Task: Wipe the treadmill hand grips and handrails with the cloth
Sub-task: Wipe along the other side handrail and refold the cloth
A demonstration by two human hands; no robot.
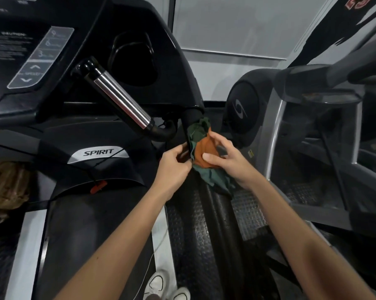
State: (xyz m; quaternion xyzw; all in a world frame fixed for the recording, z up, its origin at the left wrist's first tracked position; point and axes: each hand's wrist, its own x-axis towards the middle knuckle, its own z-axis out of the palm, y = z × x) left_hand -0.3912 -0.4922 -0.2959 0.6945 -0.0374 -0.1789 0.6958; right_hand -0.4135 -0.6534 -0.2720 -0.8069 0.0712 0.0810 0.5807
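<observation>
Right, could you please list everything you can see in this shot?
cloth: one, green and orange, bunched on the handrail
handrail: one, black, centre, under the cloth
hand grip: one, chrome, below the console
console: one, black with grey keys, upper left
cup holder: one, black, top centre
safety clip: one, red, below the SPIRIT badge
shoes: two, white, bottom edge
neighbouring machine: one, grey, right
left hand: one, pinching the cloth's left edge
right hand: one, gripping the cloth's right side

Both hands, left and right, hold the cloth around the handrail.
</observation>
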